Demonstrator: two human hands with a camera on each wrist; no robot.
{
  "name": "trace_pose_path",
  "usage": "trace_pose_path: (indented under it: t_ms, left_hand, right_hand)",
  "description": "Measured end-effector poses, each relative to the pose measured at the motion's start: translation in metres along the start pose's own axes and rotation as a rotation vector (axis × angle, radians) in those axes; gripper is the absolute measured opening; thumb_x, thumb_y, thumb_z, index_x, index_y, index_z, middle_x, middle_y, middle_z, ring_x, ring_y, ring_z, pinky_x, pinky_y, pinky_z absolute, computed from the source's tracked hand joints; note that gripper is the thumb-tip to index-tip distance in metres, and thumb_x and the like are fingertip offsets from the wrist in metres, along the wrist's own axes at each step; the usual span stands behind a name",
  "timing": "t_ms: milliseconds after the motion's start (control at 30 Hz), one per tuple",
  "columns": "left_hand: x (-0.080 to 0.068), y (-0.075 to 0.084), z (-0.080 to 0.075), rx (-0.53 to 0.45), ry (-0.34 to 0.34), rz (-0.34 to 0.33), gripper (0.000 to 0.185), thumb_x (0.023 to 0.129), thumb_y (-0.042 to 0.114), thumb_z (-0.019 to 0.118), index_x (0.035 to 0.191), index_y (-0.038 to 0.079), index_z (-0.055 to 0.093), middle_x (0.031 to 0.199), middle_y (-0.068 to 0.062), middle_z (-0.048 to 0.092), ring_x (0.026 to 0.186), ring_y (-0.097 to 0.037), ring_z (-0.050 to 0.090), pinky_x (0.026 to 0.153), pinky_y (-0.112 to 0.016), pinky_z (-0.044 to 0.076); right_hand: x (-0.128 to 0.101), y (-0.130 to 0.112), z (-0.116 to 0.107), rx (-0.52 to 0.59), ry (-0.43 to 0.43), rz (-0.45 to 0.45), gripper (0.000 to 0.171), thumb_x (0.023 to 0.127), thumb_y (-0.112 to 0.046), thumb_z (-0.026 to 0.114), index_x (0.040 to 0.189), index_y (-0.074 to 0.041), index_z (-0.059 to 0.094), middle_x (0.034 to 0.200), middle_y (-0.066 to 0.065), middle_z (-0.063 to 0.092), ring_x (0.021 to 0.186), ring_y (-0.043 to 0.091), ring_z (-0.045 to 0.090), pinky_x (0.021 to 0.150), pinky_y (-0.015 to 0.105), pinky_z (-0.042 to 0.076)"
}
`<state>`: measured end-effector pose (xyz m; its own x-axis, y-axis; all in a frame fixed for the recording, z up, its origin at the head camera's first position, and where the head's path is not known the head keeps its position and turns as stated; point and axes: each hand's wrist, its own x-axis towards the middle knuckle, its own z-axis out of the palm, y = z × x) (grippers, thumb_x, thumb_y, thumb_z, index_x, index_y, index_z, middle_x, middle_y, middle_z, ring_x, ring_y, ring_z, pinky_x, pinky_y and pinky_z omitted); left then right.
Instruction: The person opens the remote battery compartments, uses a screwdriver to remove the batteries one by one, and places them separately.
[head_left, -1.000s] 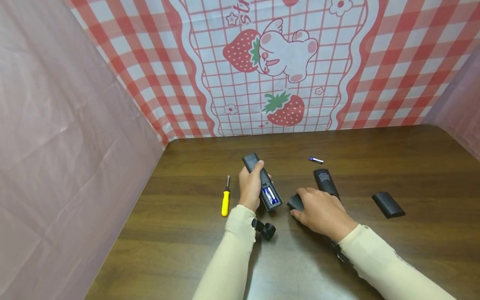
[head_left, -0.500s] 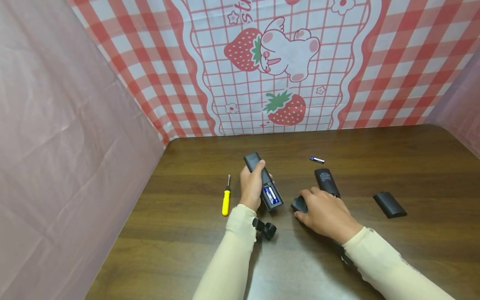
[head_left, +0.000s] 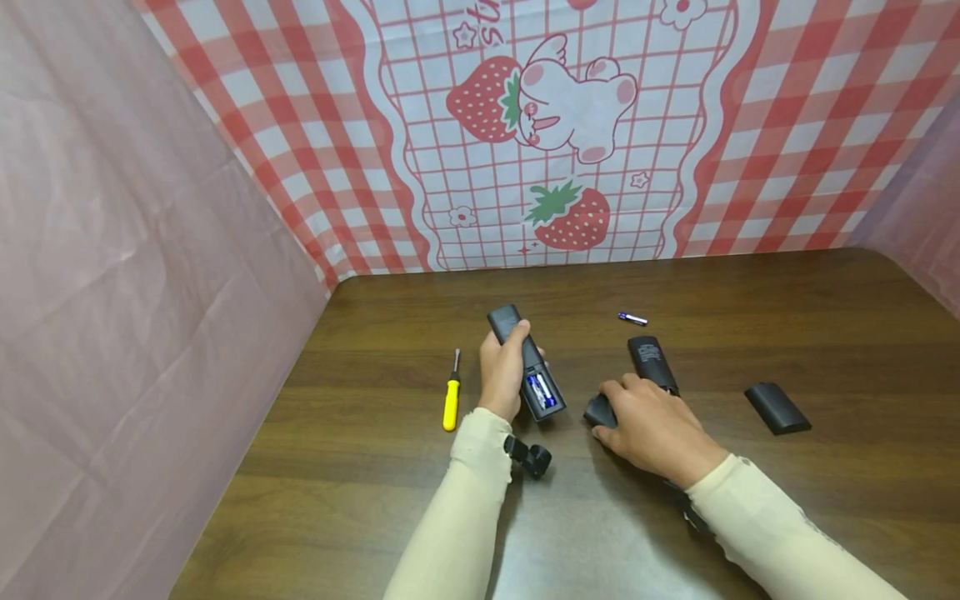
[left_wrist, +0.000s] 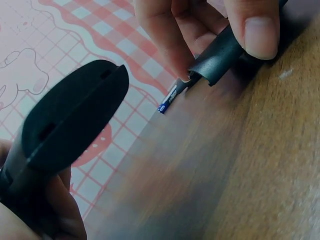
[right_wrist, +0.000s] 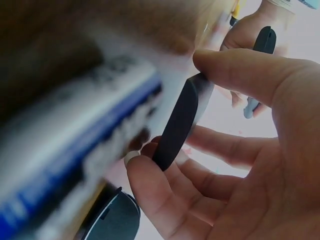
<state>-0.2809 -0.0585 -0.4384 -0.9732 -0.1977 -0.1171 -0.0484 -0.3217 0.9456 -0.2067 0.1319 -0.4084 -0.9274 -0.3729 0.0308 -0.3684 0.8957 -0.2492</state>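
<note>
**Cover piece lifts into a pinch while the opened remote stays put**

The small black battery cover sits at about 5 o'clock from the middle of the tabletop, under the right hand, whose grip is clamped on it: the right wrist view shows the thumb on one edge and a fingertip on the other. Over the last second that hand has edged slightly rightward and the cover with it, so judging by that it is being picked up rather than pressed flat. The left hand has not moved; its grip is still wrapped round the open remote, back side up, with two blue batteries showing in the bay. That suggests the cover is bound for this bay.

A second remote lies at 1 o'clock from the right hand, a loose battery beyond it, another black cover at 3 o'clock, and a yellow screwdriver at 9 o'clock of the left hand.

Most of the held cover is hidden by the fingers in the head view, and the right wrist view is badly blurred on its left side
</note>
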Motion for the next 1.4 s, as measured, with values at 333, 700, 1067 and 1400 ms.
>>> trace_pose_path:
  t_ms: [333,700,1067,1400]
  left_hand:
    - [-0.0001,-0.0010,0.0006,-0.012,-0.005,0.020,0.036,0.097,0.030,0.064,0.122,0.005,0.057,0.095,-0.031,0.065,0.072,-0.028,0.066,0.064,-0.037,0.057]
    - [0.0011,-0.0016,0.0005,-0.025,-0.002,0.041,0.034,0.096,0.029,0.064,0.119,0.004,0.057,0.087,-0.026,0.065,0.069,-0.025,0.065,0.062,-0.037,0.057]
    - [0.0010,-0.0011,0.0007,-0.033,0.009,0.040,0.034,0.096,0.029,0.065,0.118,0.004,0.058,0.081,-0.018,0.065,0.070,-0.027,0.065,0.062,-0.036,0.056]
    - [0.0022,-0.0023,0.0005,-0.041,0.007,0.045,0.034,0.096,0.029,0.065,0.117,0.003,0.058,0.078,-0.017,0.065,0.068,-0.026,0.065,0.061,-0.037,0.057]
  right_hand:
    - [-0.0011,0.0008,0.0009,-0.020,-0.001,-0.017,0.055,0.084,-0.033,0.081,0.125,-0.001,0.064,0.113,0.020,0.062,0.094,0.030,0.061,0.069,0.052,0.052]
    - [-0.0029,0.0016,0.0009,-0.041,0.028,-0.044,0.052,0.084,-0.035,0.080,0.122,-0.002,0.066,0.110,0.018,0.063,0.092,0.030,0.062,0.066,0.051,0.052]
    - [-0.0040,0.0010,0.0009,-0.040,0.046,-0.062,0.045,0.090,-0.036,0.073,0.119,-0.003,0.067,0.107,0.016,0.064,0.092,0.030,0.064,0.068,0.052,0.053]
    - [-0.0017,0.0020,-0.0011,-0.013,0.061,-0.045,0.037,0.096,-0.033,0.065,0.118,-0.003,0.069,0.110,0.015,0.067,0.098,0.034,0.066,0.075,0.057,0.053]
